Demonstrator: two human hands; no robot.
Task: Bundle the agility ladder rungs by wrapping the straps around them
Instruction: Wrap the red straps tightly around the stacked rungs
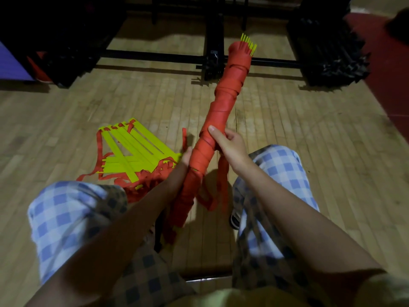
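A long bundle of ladder rungs [223,100] wrapped in red strap slants up and away from me, with yellow rung tips [249,43] sticking out of its far end. My right hand [228,144] grips the bundle near its middle, thumb across the top. My left hand [187,157] is on the bundle's left side just below, blurred and partly hidden behind it. Loose red strap ends [223,187] hang down between my knees. A second ladder [130,151], yellow rungs with tangled red straps, lies spread on the floor at my left.
I sit over a wooden plank floor [287,129] with my knees in checked trousers on both sides. Black metal racks and frames [327,52] stand along the far side. A purple and red object [13,63] sits at the far left, and red mat edges the right.
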